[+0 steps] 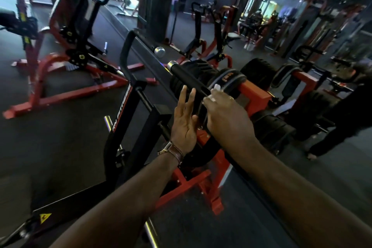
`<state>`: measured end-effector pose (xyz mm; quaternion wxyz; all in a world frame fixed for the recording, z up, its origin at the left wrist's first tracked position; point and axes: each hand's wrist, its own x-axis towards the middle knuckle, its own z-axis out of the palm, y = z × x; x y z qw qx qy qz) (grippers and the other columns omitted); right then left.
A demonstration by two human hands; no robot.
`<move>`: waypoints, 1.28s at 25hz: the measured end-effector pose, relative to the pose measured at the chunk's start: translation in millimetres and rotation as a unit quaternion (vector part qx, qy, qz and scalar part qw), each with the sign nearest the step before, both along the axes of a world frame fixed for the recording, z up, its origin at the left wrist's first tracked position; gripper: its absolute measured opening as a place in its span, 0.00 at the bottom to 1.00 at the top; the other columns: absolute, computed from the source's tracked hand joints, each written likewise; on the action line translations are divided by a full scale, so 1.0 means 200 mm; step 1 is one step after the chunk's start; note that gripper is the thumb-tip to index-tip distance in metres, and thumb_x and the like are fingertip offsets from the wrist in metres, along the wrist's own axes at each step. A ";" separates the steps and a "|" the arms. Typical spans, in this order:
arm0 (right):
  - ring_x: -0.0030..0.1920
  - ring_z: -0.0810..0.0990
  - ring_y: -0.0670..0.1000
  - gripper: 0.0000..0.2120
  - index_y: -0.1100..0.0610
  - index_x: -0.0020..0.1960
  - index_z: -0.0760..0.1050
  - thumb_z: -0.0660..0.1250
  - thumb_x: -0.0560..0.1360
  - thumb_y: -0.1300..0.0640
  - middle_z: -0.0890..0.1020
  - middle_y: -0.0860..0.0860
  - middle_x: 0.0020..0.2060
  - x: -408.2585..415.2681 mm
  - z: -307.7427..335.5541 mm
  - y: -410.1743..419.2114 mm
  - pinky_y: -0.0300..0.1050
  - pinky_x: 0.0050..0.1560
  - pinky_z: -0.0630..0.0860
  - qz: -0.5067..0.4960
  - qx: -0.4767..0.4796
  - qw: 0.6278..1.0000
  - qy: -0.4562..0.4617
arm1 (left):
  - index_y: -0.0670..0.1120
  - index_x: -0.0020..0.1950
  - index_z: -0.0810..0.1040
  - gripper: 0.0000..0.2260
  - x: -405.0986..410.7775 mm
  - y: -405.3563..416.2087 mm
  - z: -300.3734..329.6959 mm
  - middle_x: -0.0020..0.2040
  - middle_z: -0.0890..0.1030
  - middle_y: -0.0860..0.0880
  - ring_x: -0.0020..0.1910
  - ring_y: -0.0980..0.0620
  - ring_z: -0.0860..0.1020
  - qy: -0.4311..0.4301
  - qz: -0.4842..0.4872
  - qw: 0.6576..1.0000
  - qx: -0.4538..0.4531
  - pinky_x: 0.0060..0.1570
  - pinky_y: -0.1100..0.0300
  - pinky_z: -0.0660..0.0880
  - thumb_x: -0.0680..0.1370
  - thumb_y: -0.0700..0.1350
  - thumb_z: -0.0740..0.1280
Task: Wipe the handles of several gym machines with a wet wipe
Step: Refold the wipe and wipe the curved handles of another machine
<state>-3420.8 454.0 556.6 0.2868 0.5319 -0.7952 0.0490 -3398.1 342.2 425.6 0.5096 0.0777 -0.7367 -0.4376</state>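
Observation:
A black padded handle with a silver end cap juts up and left from a red and black machine in the middle of the view. My right hand grips the lower part of this handle with a white wet wipe bunched under the fingers. My left hand, with a brown watch strap on the wrist, hovers just left of the handle with its fingers straight and spread, holding nothing. A second black curved handle with a silver cap rises further left.
Black weight plates sit on the machine behind my hands. Another red machine stands at the left on dark floor. A person in dark clothes stands at the right edge. More machines fill the background.

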 end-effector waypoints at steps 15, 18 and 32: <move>0.43 0.86 0.45 0.06 0.56 0.49 0.86 0.75 0.73 0.55 0.87 0.52 0.42 -0.16 0.18 -0.17 0.41 0.51 0.82 0.023 -0.207 0.862 -0.462 | 0.45 0.79 0.63 0.29 0.03 -0.32 0.17 0.82 0.56 0.46 0.80 0.49 0.57 -0.072 0.104 0.986 -0.107 0.76 0.45 0.58 0.85 0.60 0.45; 0.46 0.87 0.56 0.10 0.64 0.50 0.84 0.76 0.72 0.59 0.86 0.61 0.45 -0.23 0.17 -0.21 0.53 0.52 0.83 -0.003 -0.241 0.618 -0.749 | 0.44 0.79 0.65 0.28 0.00 -0.46 0.24 0.80 0.61 0.46 0.80 0.46 0.57 -0.123 0.115 0.963 -0.208 0.75 0.41 0.60 0.85 0.58 0.47; 0.46 0.87 0.54 0.07 0.60 0.48 0.86 0.75 0.73 0.57 0.87 0.56 0.43 -0.20 0.18 -0.13 0.53 0.57 0.80 -0.037 -0.241 0.700 -0.671 | 0.48 0.73 0.73 0.29 -0.07 -0.69 0.22 0.73 0.73 0.51 0.79 0.50 0.61 -0.033 0.052 0.975 -0.214 0.70 0.38 0.61 0.84 0.59 0.42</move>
